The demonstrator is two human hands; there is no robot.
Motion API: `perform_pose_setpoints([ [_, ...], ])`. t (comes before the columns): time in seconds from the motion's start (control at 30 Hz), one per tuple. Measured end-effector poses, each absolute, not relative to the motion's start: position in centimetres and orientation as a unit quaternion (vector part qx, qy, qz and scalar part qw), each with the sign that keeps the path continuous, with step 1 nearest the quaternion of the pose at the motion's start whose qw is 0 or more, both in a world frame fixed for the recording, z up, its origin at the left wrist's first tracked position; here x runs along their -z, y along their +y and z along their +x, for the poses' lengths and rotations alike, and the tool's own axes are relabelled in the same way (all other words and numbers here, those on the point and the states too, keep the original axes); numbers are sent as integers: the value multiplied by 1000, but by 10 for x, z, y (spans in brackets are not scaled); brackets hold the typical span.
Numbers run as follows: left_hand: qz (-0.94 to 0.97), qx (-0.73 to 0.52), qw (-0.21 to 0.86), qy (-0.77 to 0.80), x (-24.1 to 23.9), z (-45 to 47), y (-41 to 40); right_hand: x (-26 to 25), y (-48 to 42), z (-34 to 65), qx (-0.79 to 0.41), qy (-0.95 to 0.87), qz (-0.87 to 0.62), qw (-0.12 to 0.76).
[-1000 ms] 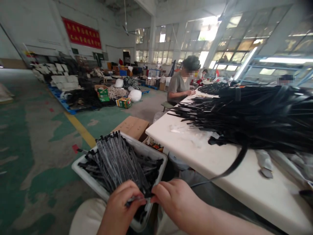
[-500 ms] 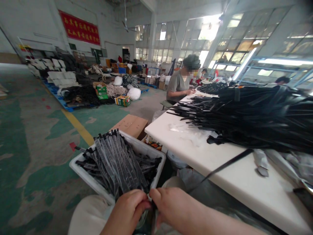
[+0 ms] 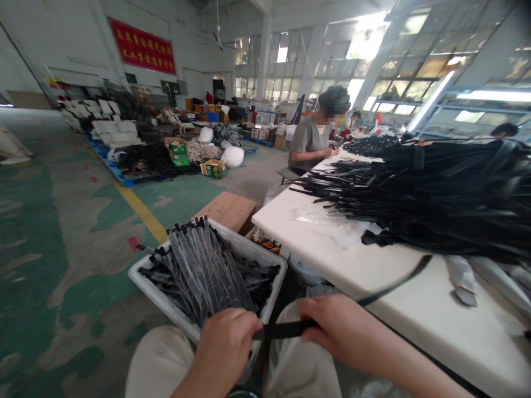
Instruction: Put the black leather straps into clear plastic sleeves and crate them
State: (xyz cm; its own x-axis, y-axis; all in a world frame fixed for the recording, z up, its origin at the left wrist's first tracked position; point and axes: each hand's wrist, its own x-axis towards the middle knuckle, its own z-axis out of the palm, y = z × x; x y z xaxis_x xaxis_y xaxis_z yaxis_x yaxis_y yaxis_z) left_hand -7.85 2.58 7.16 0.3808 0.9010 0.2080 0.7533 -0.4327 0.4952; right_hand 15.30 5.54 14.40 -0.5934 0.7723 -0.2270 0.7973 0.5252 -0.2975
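A black strap [image 3: 286, 330] is stretched between my two hands above my lap. My left hand [image 3: 228, 340] pinches its left end close to the near rim of a white bin. Closed round the strap a short way along is my right hand [image 3: 332, 323], and the rest of the band seems to trail behind my right forearm over the table edge. In the white bin [image 3: 143, 282] lie many dark straps [image 3: 203, 271] in clear plastic sleeves, heaped lengthwise.
A white table [image 3: 315, 243] at right bears a large heap of black straps [image 3: 435, 193] and some clear plastic. Behind the bin stands a cardboard box [image 3: 228, 210]. A person [image 3: 311, 141] sits at the table's far side. Loaded pallets [image 3: 120, 174] line the floor at left.
My hands were close together and have drawn apart, the right hand moving right and up, so a length of black strap now shows between them. The view has shifted slightly left.
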Motion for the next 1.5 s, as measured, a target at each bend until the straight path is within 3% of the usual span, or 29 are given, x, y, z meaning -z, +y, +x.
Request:
perform_pose_setpoints([
  [0.23,777,-290,324,455,-65,-58,32,-156,54,160,124,907,401,29],
  [0.4,718,-323,396,472,-67,-62,38,-179,53,165,186,879,439,-15],
  [0.63,576,-250,642,440,-61,-72,45,-179,62,174,184,844,500,-56],
  [1.07,671,-233,610,351,-108,-46,75,-179,71,142,165,906,390,0],
  [1.23,679,-220,605,354,-112,-66,94,-193,80,160,99,889,446,36],
  [1.5,697,-228,582,352,-114,-58,107,-209,93,165,94,891,444,23],
])
